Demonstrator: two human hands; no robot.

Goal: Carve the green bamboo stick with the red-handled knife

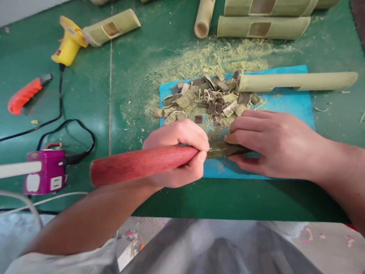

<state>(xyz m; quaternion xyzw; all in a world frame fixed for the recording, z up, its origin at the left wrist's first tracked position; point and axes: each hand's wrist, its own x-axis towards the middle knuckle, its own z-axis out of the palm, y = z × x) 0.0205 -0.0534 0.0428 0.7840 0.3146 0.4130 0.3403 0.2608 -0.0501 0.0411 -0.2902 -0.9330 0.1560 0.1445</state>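
My left hand (pixel 182 152) is closed around the front end of a tool with a thick red wooden handle (pixel 137 163); its tip is hidden by the fingers. Just right of it, my right hand (pixel 265 144) grips a dark, flat strip (pixel 219 149) between thumb and fingers, low over a blue sheet (pixel 296 110). The strip's left end meets the fingertips of my left hand. Behind both hands lies a heap of brown and greenish chips (pixel 208 95). A pale bamboo piece (pixel 313 81) rests across the sheet's right side.
Bamboo tubes with cut windows (pixel 236 26) lie at the back. At left are a yellow power tool (pixel 68 42) against another tube (pixel 122 27), a red cutter (pixel 25 95), a purple socket block (pixel 45 171) and cables. Sawdust covers the green table (pixel 137 102).
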